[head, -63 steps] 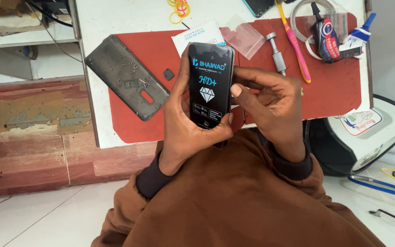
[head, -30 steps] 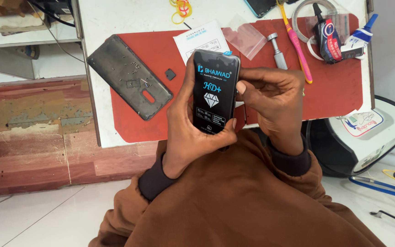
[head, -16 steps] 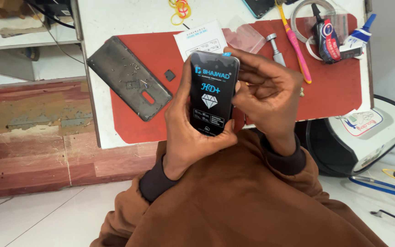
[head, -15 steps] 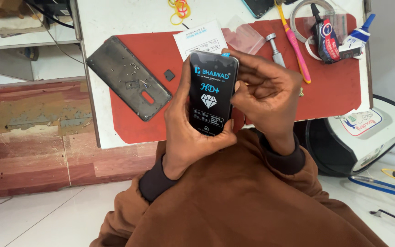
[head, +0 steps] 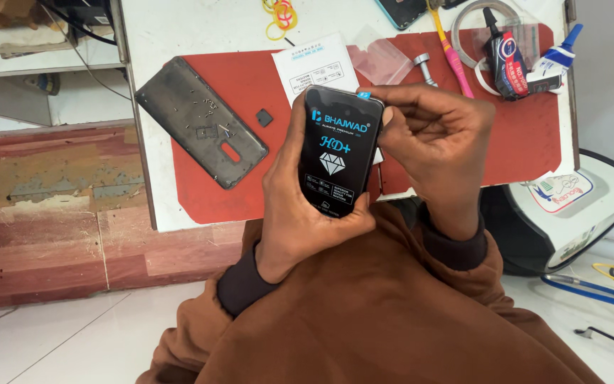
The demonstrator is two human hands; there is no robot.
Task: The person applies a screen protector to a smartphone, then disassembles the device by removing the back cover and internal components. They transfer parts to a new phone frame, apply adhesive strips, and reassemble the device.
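My left hand cradles a black phone from below and the left side; its screen is covered by a dark printed protective film. My right hand rests against the phone's upper right corner, its thumb and forefinger pinched on a small blue tab at the top edge. Both hands hold the phone above the near edge of a red work mat.
On the mat lie a grey phone back cover, a small black square part, a white leaflet and a clear plastic bag. Farther right are a pink-yellow tool, a metal bolt and glue tubes. Rubber bands lie at the top.
The phone has tilted slightly and shifted a little. My right fingers have moved up from its right edge to pinch the blue tab at the top corner.
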